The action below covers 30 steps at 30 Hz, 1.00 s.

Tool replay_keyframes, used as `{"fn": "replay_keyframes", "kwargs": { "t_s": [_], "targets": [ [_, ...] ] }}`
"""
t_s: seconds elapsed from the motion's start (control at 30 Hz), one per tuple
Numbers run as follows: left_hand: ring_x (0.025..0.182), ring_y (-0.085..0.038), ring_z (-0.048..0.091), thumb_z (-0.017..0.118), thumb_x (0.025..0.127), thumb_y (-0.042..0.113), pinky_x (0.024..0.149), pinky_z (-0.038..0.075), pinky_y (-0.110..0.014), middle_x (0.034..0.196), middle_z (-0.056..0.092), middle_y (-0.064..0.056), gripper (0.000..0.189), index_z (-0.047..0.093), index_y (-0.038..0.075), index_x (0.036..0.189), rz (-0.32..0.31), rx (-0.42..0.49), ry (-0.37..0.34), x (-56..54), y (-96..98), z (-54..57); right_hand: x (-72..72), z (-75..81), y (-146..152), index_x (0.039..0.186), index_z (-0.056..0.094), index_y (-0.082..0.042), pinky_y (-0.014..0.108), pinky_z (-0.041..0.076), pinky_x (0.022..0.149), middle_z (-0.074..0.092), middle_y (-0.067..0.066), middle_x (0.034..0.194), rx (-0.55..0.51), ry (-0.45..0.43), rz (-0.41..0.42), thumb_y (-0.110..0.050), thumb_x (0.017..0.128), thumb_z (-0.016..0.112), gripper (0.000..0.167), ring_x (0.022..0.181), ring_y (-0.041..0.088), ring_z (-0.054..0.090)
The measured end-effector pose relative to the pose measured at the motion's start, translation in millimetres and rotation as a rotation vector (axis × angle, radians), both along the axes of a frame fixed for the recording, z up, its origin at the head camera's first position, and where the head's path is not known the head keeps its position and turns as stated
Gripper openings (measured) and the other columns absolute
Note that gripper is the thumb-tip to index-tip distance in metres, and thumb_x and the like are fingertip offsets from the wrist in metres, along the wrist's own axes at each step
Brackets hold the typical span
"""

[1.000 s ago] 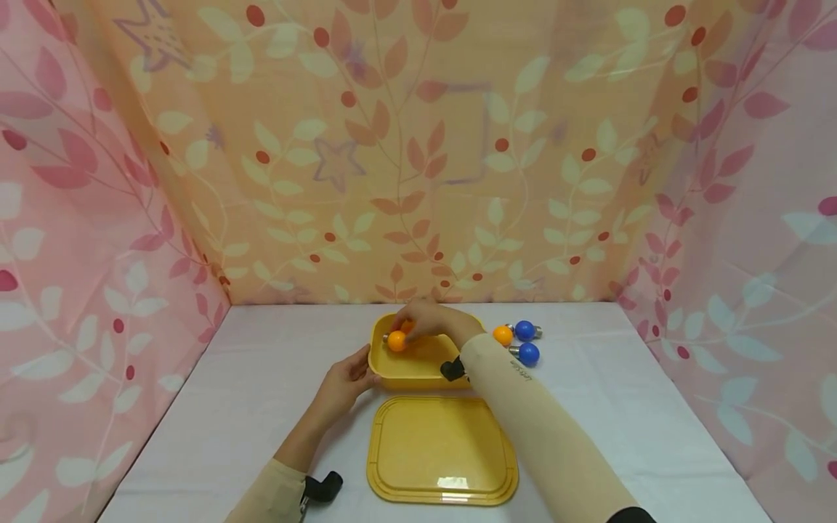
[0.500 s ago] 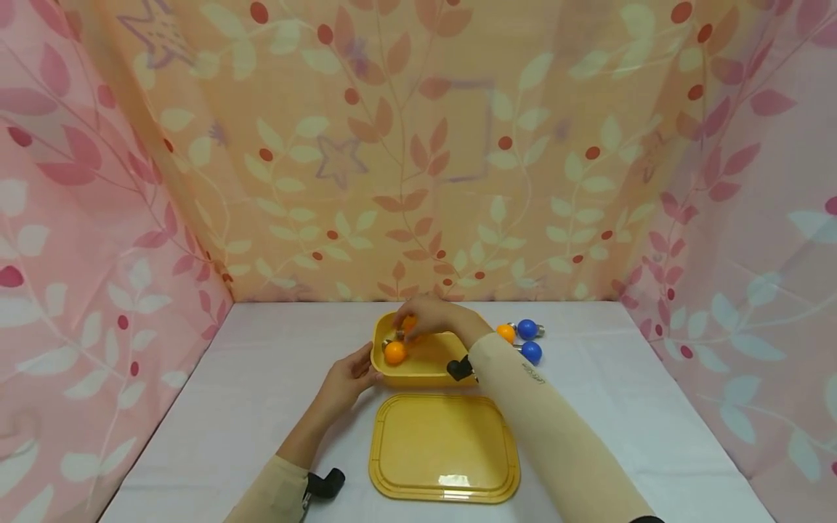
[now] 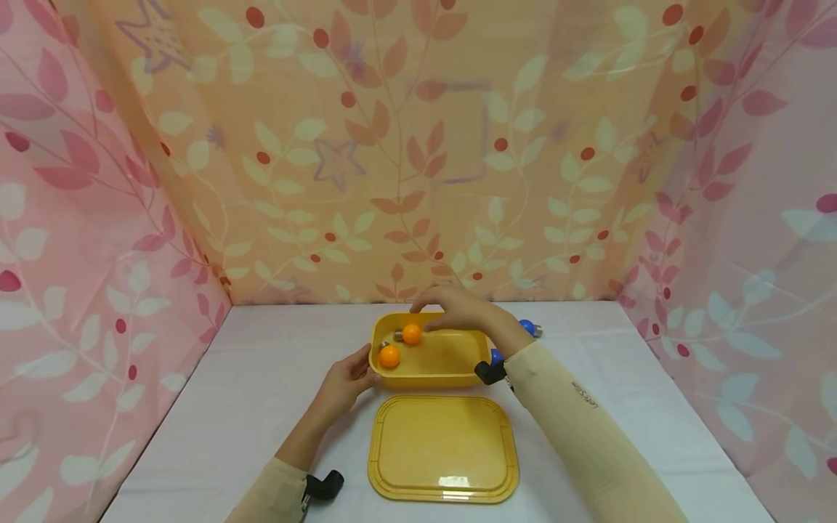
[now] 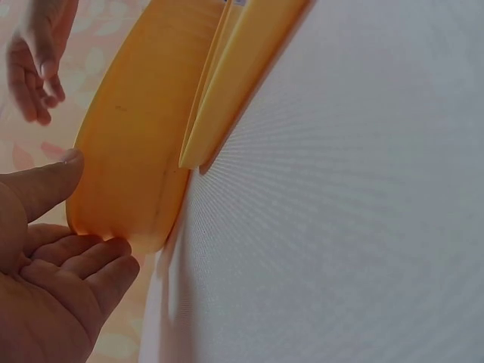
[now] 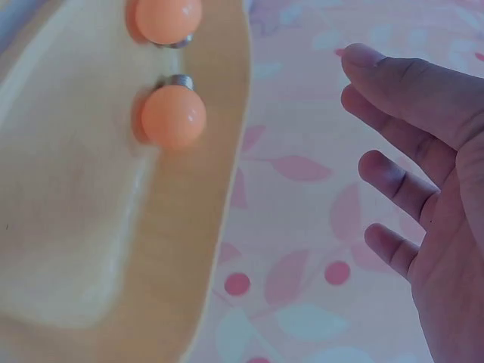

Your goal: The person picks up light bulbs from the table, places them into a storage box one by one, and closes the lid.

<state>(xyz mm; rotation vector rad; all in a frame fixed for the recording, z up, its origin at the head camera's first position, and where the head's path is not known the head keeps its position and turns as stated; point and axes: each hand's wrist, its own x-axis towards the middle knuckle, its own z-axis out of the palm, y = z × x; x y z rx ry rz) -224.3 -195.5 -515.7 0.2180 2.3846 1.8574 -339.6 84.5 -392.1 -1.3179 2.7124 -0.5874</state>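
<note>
A yellow plastic box (image 3: pixel 431 380) stands near the table's far edge. Inside, at its left end, lie two orange light bulbs: one (image 3: pixel 412 334) at the back with its metal base to the left, the other (image 3: pixel 389 356) nearer the front. My left hand (image 3: pixel 343 380) rests against the box's left end; in the left wrist view its fingertips (image 4: pixel 117 246) touch the yellow wall. Over the back of the box my right hand (image 3: pixel 458 309) is raised, fingers spread and slightly bent, holding nothing. The right wrist view shows this hand (image 5: pixel 423 166) apart from the bulbs.
The yellow lid (image 3: pixel 443 449) lies flat on the white table (image 3: pixel 261 407) in front of the box. Right of the box are two blue bulbs (image 3: pixel 527 327), partly hidden by my right forearm (image 3: pixel 575 407). Patterned cloth (image 3: pixel 418 145) closes the back and both sides.
My right hand has let go of the second orange bulb in the box, then lifted and moved right. The first bulb has shifted toward the box's front. My left hand stays put.
</note>
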Motion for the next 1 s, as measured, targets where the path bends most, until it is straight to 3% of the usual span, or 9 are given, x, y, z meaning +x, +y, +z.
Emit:
{"fn": "replay_keyframes", "kwargs": {
  "t_s": [0.1, 0.2, 0.27, 0.43, 0.6, 0.83, 1.0],
  "targets": [
    [0.145, -0.028, 0.046, 0.074, 0.095, 0.010, 0.105, 0.050, -0.029, 0.162, 0.040, -0.014, 0.075, 0.035, 0.008, 0.160, -0.001, 0.002, 0.001, 0.2, -0.3, 0.0, 7.8, 3.2, 13, 0.124, 0.073, -0.027, 0.057, 0.028, 0.122, 0.068, -0.009, 0.132, -0.010, -0.008, -0.040, -0.028, 0.090, 0.081, 0.035, 0.139, 0.024, 0.045],
    [0.145, -0.028, 0.045, 0.074, 0.095, 0.010, 0.105, 0.050, -0.029, 0.162, 0.040, -0.014, 0.076, 0.034, 0.007, 0.160, -0.004, 0.001, 0.000, 0.5, 0.5, 1.0, 16.9, 5.9, 26, 0.125, 0.072, -0.027, 0.065, 0.020, 0.124, 0.066, -0.005, 0.137, -0.018, -0.035, -0.078, -0.025, 0.091, 0.080, 0.035, 0.152, 0.033, 0.030],
    [0.145, -0.028, 0.045, 0.074, 0.095, 0.011, 0.105, 0.050, -0.029, 0.162, 0.040, -0.014, 0.076, 0.034, 0.007, 0.160, -0.005, 0.000, 0.000, 0.6, 1.0, 1.6, 22.5, 6.8, 34, 0.125, 0.072, -0.027, 0.064, 0.021, 0.124, 0.065, -0.005, 0.138, -0.026, -0.038, -0.098, -0.026, 0.091, 0.080, 0.035, 0.152, 0.031, 0.030],
    [0.144, -0.029, 0.047, 0.074, 0.095, 0.011, 0.104, 0.051, -0.030, 0.160, 0.042, -0.016, 0.076, 0.034, 0.006, 0.160, -0.002, 0.000, 0.001, 0.3, 0.4, -0.2, 32.4, 7.0, 53, 0.124, 0.073, -0.026, 0.053, 0.035, 0.116, 0.066, -0.006, 0.134, -0.074, 0.007, -0.099, -0.025, 0.090, 0.081, 0.035, 0.131, 0.020, 0.048],
    [0.143, -0.030, 0.047, 0.074, 0.095, 0.010, 0.104, 0.052, -0.031, 0.159, 0.042, -0.017, 0.076, 0.034, 0.006, 0.160, 0.002, 0.003, 0.005, 0.0, -0.3, -3.0, 42.6, 5.6, 69, 0.126, 0.072, -0.027, 0.054, 0.040, 0.115, 0.066, -0.008, 0.134, -0.126, -0.007, -0.126, -0.024, 0.090, 0.081, 0.037, 0.132, 0.021, 0.047],
    [0.144, -0.027, 0.047, 0.074, 0.095, 0.011, 0.105, 0.051, -0.028, 0.160, 0.042, -0.014, 0.076, 0.035, 0.008, 0.160, 0.002, -0.001, -0.001, 0.2, 0.3, -0.7, 54.8, 2.3, 90, 0.125, 0.072, -0.022, 0.053, 0.038, 0.111, 0.066, -0.005, 0.129, -0.198, 0.058, -0.122, -0.018, 0.086, 0.085, 0.041, 0.126, 0.022, 0.049],
    [0.144, -0.028, 0.047, 0.074, 0.095, 0.011, 0.104, 0.052, -0.029, 0.160, 0.043, -0.014, 0.075, 0.035, 0.008, 0.160, 0.000, 0.000, 0.009, 0.5, -0.2, -0.4, 61.2, -8.5, 106, 0.124, 0.073, -0.022, 0.056, 0.038, 0.107, 0.069, -0.006, 0.124, -0.231, 0.098, -0.154, -0.018, 0.084, 0.086, 0.043, 0.124, 0.024, 0.050]
  ]
}}
